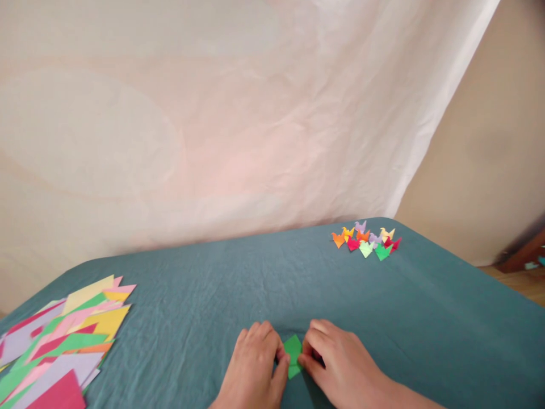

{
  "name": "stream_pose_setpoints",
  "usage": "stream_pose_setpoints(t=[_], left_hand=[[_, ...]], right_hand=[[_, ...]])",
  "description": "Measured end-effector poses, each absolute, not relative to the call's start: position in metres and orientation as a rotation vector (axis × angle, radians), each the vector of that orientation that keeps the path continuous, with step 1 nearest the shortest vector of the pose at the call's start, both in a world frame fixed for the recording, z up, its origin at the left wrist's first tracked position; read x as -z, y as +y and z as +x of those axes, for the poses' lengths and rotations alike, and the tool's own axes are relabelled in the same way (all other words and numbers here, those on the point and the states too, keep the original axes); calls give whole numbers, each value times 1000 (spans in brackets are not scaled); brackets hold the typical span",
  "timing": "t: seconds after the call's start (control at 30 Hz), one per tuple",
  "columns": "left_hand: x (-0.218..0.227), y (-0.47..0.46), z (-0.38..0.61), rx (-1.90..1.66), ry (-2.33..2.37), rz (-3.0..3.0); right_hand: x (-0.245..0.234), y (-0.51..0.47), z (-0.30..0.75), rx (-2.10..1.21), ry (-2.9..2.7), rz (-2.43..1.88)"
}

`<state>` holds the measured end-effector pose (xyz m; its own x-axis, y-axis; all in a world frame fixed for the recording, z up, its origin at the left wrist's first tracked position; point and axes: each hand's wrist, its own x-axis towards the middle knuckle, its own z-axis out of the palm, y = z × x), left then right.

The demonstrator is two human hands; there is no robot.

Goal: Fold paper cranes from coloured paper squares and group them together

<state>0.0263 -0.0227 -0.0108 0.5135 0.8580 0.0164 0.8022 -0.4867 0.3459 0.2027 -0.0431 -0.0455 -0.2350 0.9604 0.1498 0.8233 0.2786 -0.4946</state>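
A small folded piece of green origami paper (293, 353) lies on the cloth near the front edge of the view, its top coming to a point. My left hand (258, 363) pinches its left side between thumb and fingers. On the opposite side, my right hand (336, 360) grips the right edge with thumb and forefinger. The fingers cover both side edges of the paper.
Loose sheets of coloured paper (63, 341) are spread in an overlapping pile at the left. Several small folded paper birds (366, 249) stand grouped at the far right. A dark green cloth (191, 295) covers the table, with a pale hanging sheet (238, 125) behind it.
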Motion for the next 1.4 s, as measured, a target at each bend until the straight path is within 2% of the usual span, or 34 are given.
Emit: stream_pose_setpoints(t=[0.33,0.53,0.8,1.17,1.27,1.4], left_hand=[[14,-23,22,-354,1345,2492],[14,-20,15,-363,1146,2705],[36,-30,11,-113,976,3126],[33,-32,3,-185,906,3200],[38,-31,1,-282,943,3162],[47,-26,0,-426,963,3026]], right_hand=[[37,-50,209,-475,-2190,-1441],[34,-52,211,-199,-2521,-1230],[25,-51,215,-146,-2567,-1261],[19,-48,218,-72,-2623,-1273],[20,-46,224,-113,-2615,-1246],[24,-42,232,-346,-2403,-1223]])
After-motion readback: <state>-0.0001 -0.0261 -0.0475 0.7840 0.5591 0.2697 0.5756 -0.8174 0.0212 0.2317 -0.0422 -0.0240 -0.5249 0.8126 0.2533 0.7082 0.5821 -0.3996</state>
